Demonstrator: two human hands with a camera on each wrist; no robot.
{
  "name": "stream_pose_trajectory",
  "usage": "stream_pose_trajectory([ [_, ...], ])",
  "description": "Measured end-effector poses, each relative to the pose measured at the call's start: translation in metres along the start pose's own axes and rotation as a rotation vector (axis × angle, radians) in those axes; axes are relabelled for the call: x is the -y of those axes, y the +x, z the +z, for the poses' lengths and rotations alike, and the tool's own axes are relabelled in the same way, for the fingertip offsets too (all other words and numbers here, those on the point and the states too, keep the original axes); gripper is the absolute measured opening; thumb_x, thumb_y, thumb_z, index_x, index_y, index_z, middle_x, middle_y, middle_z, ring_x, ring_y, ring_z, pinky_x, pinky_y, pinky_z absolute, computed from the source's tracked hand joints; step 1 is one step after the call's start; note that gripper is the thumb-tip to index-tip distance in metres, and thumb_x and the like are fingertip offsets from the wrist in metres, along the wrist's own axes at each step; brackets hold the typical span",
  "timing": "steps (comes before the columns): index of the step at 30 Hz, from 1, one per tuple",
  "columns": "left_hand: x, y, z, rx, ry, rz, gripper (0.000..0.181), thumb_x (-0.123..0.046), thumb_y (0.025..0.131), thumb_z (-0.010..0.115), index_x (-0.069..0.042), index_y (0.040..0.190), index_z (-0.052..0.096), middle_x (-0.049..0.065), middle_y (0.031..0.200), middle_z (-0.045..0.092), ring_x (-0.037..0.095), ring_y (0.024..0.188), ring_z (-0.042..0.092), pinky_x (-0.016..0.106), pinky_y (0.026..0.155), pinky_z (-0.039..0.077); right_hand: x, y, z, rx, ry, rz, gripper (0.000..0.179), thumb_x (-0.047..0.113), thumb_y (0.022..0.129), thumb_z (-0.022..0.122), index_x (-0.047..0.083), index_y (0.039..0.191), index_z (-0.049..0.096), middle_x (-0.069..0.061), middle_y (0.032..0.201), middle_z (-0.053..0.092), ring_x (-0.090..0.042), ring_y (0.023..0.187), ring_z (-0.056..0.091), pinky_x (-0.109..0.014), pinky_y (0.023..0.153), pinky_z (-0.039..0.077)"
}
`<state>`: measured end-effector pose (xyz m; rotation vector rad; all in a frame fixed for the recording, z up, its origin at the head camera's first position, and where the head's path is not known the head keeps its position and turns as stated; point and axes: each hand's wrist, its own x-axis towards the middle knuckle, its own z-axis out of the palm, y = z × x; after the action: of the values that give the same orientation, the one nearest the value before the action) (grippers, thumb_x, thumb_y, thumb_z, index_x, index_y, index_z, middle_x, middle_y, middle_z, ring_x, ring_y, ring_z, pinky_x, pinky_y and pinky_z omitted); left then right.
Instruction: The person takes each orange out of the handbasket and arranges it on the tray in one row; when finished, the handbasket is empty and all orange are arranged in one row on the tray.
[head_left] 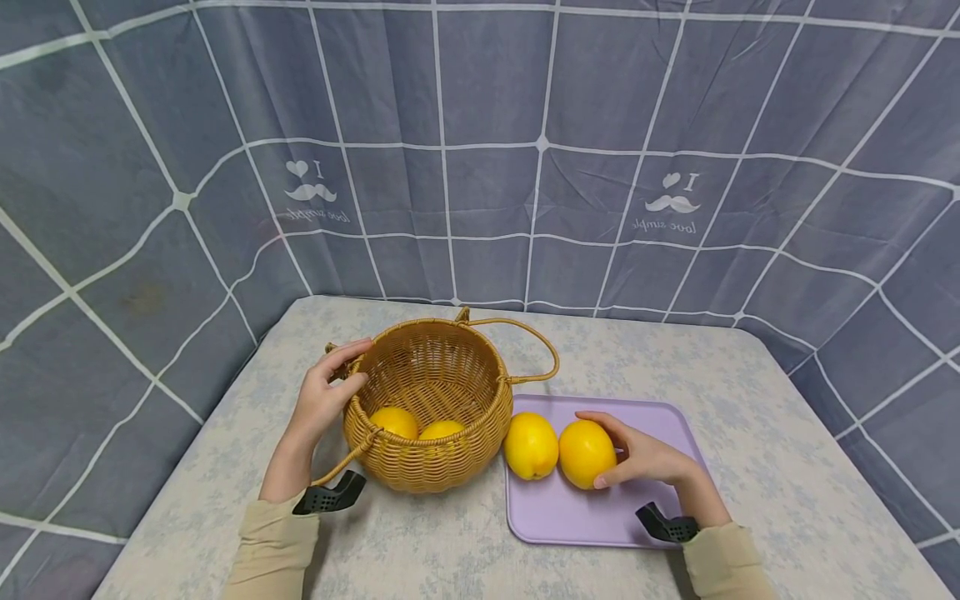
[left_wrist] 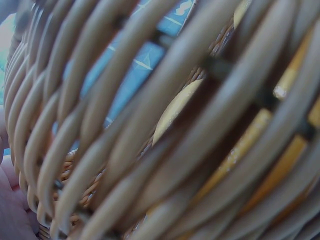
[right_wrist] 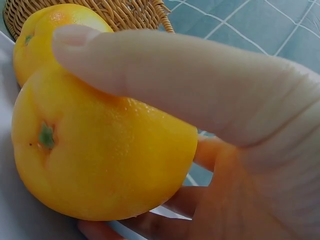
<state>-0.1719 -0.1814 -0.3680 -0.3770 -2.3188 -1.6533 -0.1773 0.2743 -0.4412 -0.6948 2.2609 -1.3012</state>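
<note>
On the left stands a round wicker basket point(head_left: 427, 462) with two yellow-orange oranges point(head_left: 395, 422) low inside it. My left hand point(head_left: 318, 404) holds the basket's left side, thumb and fingers at the rim; the left wrist view is mostly filled by close, blurred weave point(left_wrist: 165, 125). With thumb and fingers spread round it, my right hand point(head_left: 637, 454) grips an orange point(head_left: 587, 454) over the purple tray point(head_left: 585, 521). Its green stem end shows in the right wrist view, where the thumb lies across the orange point(right_wrist: 100, 155). Another orange point(head_left: 531, 446) sits beside it, next to the basket.
The basket's looped handle point(head_left: 551, 346) sticks out to the right above the tray's back edge. A pale floral cloth point(head_left: 405, 550) covers the table. Grey-blue checked curtains point(head_left: 495, 192) hang behind and at both sides.
</note>
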Motion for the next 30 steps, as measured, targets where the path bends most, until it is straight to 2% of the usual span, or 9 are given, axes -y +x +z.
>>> stream_pose_trajectory([
  [12, -0.002, 0.0, -0.001, -0.005, 0.004, 0.0, 0.04, 0.008, 0.088, 0.05, 0.01, 0.128, 0.051, 0.024, 0.136, 0.045, 0.032, 0.114, 0.043, 0.031, 0.086, 0.035, 0.001, 0.002, 0.001, -0.006, 0.008, 0.013, 0.092, 0.019, 0.075, 0.077, 0.005, 0.148, 0.024, -0.018, 0.141, 0.035, -0.023, 0.114, 0.046, -0.045, 0.092, 0.04],
  [19, -0.002, -0.001, -0.001, -0.006, 0.008, -0.002, 0.04, 0.008, 0.088, 0.05, 0.01, 0.128, 0.051, 0.025, 0.136, 0.045, 0.031, 0.113, 0.042, 0.031, 0.086, 0.035, 0.005, 0.001, -0.002, -0.007, -0.012, 0.003, 0.09, 0.02, 0.076, 0.077, 0.003, 0.147, 0.024, -0.021, 0.139, 0.036, -0.036, 0.12, 0.04, -0.046, 0.093, 0.04],
  [24, -0.002, -0.001, -0.001, -0.006, 0.011, 0.001, 0.04, 0.008, 0.088, 0.051, 0.01, 0.128, 0.052, 0.024, 0.136, 0.045, 0.03, 0.113, 0.043, 0.03, 0.085, 0.035, 0.014, -0.006, -0.009, -0.03, -0.017, 0.021, 0.086, 0.021, 0.079, 0.075, 0.003, 0.147, 0.025, -0.024, 0.143, 0.033, -0.043, 0.125, 0.036, -0.049, 0.095, 0.04],
  [27, -0.001, 0.0, 0.0, -0.004, 0.01, -0.004, 0.04, 0.008, 0.088, 0.051, 0.009, 0.128, 0.052, 0.024, 0.136, 0.045, 0.029, 0.112, 0.044, 0.031, 0.085, 0.036, 0.022, -0.009, -0.015, -0.048, 0.013, -0.001, 0.083, 0.017, 0.081, 0.072, 0.003, 0.147, 0.023, -0.026, 0.145, 0.029, -0.046, 0.126, 0.034, -0.055, 0.097, 0.036],
  [30, -0.002, 0.001, 0.0, -0.005, 0.01, -0.014, 0.04, 0.008, 0.088, 0.051, 0.009, 0.128, 0.052, 0.023, 0.136, 0.046, 0.029, 0.113, 0.044, 0.032, 0.087, 0.035, 0.033, -0.009, -0.022, -0.063, 0.025, -0.046, 0.078, 0.013, 0.084, 0.069, 0.006, 0.147, 0.023, -0.024, 0.147, 0.026, -0.046, 0.126, 0.034, -0.056, 0.097, 0.035],
])
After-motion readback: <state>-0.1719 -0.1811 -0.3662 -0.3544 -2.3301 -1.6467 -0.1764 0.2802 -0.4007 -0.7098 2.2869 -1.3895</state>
